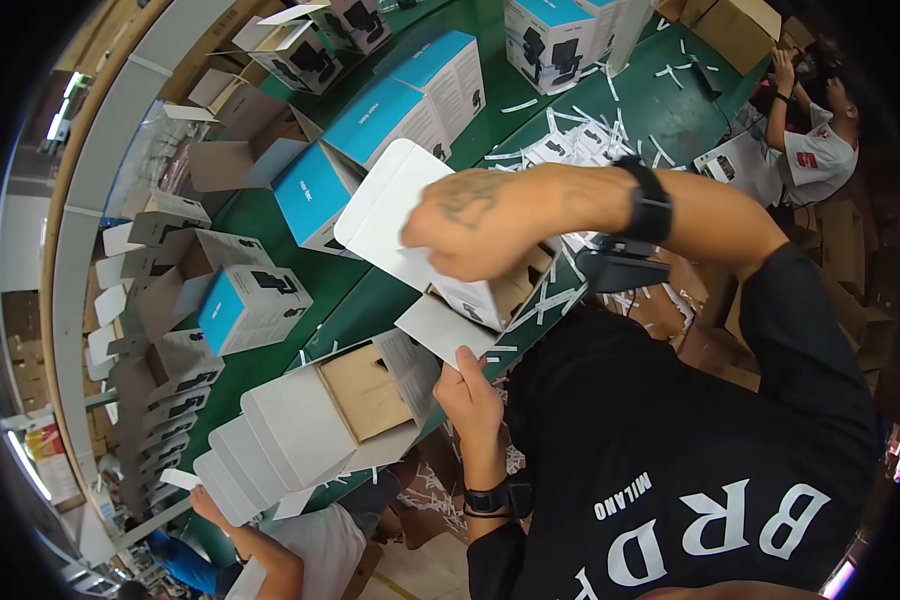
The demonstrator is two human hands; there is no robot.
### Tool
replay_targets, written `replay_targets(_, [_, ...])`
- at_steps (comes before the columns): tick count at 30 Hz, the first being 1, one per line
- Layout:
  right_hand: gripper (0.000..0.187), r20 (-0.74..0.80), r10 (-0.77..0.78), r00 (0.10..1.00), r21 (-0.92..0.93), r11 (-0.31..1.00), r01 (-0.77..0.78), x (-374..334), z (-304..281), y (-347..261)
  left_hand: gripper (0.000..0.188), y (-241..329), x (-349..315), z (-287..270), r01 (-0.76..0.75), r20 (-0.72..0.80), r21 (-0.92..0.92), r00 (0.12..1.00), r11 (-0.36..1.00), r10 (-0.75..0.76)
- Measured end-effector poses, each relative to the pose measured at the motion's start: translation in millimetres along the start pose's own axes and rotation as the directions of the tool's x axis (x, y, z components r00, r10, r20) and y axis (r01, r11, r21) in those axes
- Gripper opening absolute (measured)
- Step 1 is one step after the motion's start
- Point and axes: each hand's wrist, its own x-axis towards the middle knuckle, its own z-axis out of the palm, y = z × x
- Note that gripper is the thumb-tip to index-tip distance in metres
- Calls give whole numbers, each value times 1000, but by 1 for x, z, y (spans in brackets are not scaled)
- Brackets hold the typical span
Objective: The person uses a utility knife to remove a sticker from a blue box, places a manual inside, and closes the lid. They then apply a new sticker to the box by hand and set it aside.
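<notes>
An open white cardboard box [468, 296] stands tilted at the near edge of the green table, its large lid flap [382, 212] raised. My right hand [475, 222] is over the box opening with its fingers curled down. Part of it is blurred, and whatever lies under its fingers is hidden. My left hand [470, 395] pinches a small side flap [448, 325] of the same box, thumb on top. Brown cardboard [518, 288] shows inside. Left of my left hand lies a row of nested open boxes, the nearest holding a brown insert [365, 392].
Closed blue-topped boxes [375, 115] line the table beyond my hands. Open boxes [260, 150] stand at the far left. White paper strips and leaflets [582, 140] litter the table. A co-worker's hand [210, 508] touches the nested boxes at lower left; another person [815, 150] sits at upper right.
</notes>
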Motion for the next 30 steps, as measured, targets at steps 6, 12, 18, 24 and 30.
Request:
replay_targets(6, [25, -121, -234, 965, -437, 885, 160, 28, 68, -14, 31, 25, 3, -8, -27, 35, 240, 999, 970, 19])
replay_targets(12, [31, -292, -93, 952, -117, 991, 61, -38, 60, -23, 54, 15, 13, -7, -333, -114, 146, 930, 932, 350])
replay_targets(18, [36, -653, 571, 498, 600, 791, -120, -93, 71, 69, 65, 20, 35, 1, -636, 150, 401, 755, 659, 638])
replay_targets(24, [48, -34, 770, 637, 942, 237, -236, -82, 137, 68, 69, -25, 48, 1, -514, 26, 456, 823, 726, 567])
replay_targets(30, [55, -783, 90, 615, 84, 996, -38, -88, 84, 1, 70, -31, 39, -14, 34, -135, -36, 990, 999, -38])
